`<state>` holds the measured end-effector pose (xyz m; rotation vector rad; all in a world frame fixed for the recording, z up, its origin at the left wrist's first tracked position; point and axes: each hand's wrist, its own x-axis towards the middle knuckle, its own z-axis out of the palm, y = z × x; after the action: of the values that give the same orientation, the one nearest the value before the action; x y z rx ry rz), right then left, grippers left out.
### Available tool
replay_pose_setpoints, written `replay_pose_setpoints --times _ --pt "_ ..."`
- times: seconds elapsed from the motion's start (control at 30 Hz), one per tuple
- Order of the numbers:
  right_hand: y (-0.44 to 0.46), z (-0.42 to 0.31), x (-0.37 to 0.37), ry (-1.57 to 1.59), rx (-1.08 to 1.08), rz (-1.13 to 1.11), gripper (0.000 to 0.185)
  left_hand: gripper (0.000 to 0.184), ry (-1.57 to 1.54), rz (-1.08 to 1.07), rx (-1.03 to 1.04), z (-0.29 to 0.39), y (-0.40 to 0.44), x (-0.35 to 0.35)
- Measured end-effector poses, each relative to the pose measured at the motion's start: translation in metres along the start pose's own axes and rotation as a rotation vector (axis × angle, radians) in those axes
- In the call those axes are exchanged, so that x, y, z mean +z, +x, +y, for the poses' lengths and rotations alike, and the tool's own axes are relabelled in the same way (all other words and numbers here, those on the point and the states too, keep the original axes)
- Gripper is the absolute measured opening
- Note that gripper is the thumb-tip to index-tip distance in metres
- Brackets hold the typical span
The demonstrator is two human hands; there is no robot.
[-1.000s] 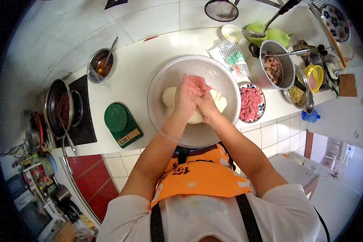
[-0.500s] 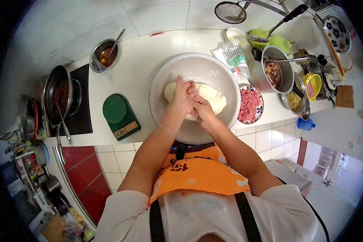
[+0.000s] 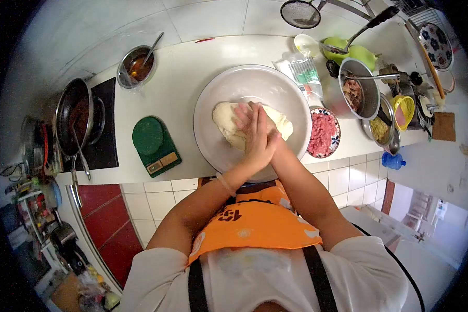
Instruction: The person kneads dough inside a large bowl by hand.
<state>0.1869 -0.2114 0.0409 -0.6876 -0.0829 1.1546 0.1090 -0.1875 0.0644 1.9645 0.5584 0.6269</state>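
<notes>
A wide pale basin (image 3: 205,117) holds a large lump of cream-coloured dough (image 3: 224,125). Above the dough, my left hand (image 3: 257,143) and my right hand (image 3: 267,125) press against each other, palms crossed. Left fingers lie stretched out toward the far side of the basin. Fingertips of the right hand stick out to the left from behind them. No tool is in either hand. The palms are hidden, and I cannot tell whether my fingers touch the dough. A patterned dish of minced meat (image 3: 322,132) stands against the basin's right side.
A green kitchen scale (image 3: 156,145) lies left of the basin. Farther left are a wok (image 3: 74,117) on a black cooktop and a bowl of reddish liquid (image 3: 136,67). On the right stand a pot of meat (image 3: 369,91), a plastic packet (image 3: 304,75) and a yellow basket (image 3: 404,112).
My hands were clasped loosely with bent fingers over the dough. Now they are pressed together with fingers straightened, crossing each other, and more of the dough's left part shows.
</notes>
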Motion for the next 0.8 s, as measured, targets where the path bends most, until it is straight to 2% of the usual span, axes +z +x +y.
replay_pose_setpoints --times 0.03,0.1,0.13,0.17,0.23,0.37,0.43,0.47,0.53,0.63,0.67,0.8 --pt "0.002 -0.009 0.010 -0.003 0.004 -0.001 0.051 0.078 -0.006 -0.034 0.040 0.008 -0.006 -0.002" --pt "0.007 -0.029 0.032 0.035 0.136 0.330 0.057 0.083 -0.018 -0.105 0.118 0.017 -0.015 -0.006" --pt "0.008 -0.035 0.037 0.041 0.129 0.365 0.055 0.089 -0.036 -0.174 0.178 0.011 -0.019 -0.011" --pt "0.010 -0.035 0.033 0.039 0.133 0.365 0.055 0.089 -0.036 -0.172 0.174 0.005 -0.021 -0.014" --pt "0.011 -0.034 0.028 0.213 0.123 0.309 0.054 0.097 0.010 -0.302 0.218 0.000 -0.013 -0.024" --pt "0.001 -0.032 0.029 0.155 0.168 0.392 0.055 0.109 0.147 -0.324 0.256 -0.007 0.009 -0.035" --pt "0.004 -0.025 0.019 0.319 0.172 0.293 0.059 0.112 0.151 -0.324 0.238 -0.009 0.011 -0.034" --pt "0.005 -0.024 0.014 0.320 0.172 0.292 0.059 0.114 0.156 -0.327 0.230 -0.010 0.012 -0.035" --pt "-0.003 -0.034 0.034 0.161 0.154 0.403 0.070 0.117 0.158 -0.336 0.216 -0.008 0.014 -0.034" --pt "0.001 -0.031 0.021 0.271 0.068 0.423 0.068 0.117 0.071 -0.359 0.134 0.016 -0.001 -0.034" --pt "0.003 -0.030 0.016 0.273 0.072 0.424 0.068 0.115 -0.051 -0.335 0.115 0.024 -0.002 -0.038" --pt "0.003 -0.037 0.017 0.221 -0.001 0.348 0.077 0.114 -0.067 -0.405 0.025 0.035 -0.012 -0.045"
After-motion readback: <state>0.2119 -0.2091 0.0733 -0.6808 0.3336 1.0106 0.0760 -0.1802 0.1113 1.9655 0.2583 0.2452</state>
